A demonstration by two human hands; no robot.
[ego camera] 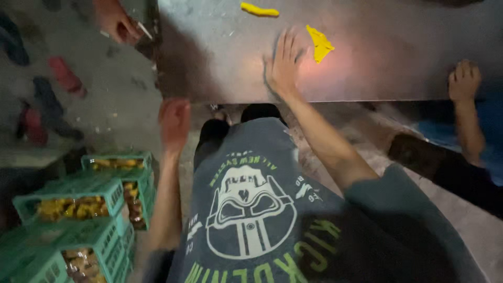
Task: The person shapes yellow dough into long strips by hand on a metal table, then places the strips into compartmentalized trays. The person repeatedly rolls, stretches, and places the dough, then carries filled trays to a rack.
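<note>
My right hand [283,64] lies flat, fingers spread, on a grey metal table [398,57], holding nothing. A flat yellow piece [319,44] lies on the table just right of its fingertips. A longer yellow piece [259,10] lies farther back near the top edge. My left hand [174,121] hangs blurred in the air below the table's front left corner, fingers loosely together, with nothing in it.
Another person's hand [464,79] rests on the table's front edge at the right. A third hand [118,22] at the top left holds a thin white stick. Several green crates [78,209] of yellow and brown items stand stacked on the floor at the lower left.
</note>
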